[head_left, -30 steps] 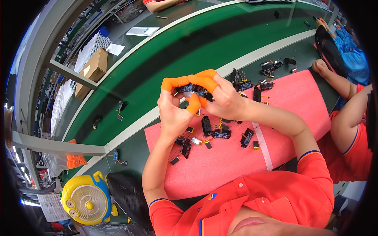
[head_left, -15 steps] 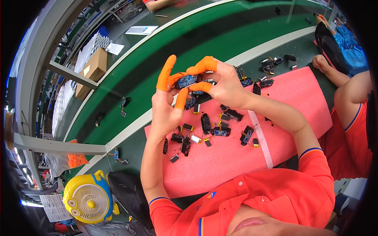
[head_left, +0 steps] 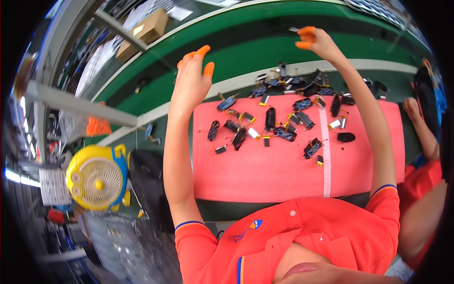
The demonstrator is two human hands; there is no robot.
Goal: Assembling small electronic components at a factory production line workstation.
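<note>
Orange finger covers sit on the fingertips of both hands. My left hand is raised at the foam's far left corner, fingers apart, with nothing seen in it. My right hand reaches over the green conveyor belt, thumb and fingers apart. Just beyond its fingertips is a small silvery piece, too small to name. On the pink foam sheet lie several electronic assemblies with blue circuit boards, black housings and small batteries. One blue board assembly lies nearest my left hand.
More assemblies are heaped at the foam's far edge. A yellow fan and a black mesh bag stand at left. A metal post and rail cross the left side. Another person's arm is close at right.
My hands have parted from the blue circuit board held between them; the right went far and right over the belt, the left stayed at left. The whole view has shifted.
</note>
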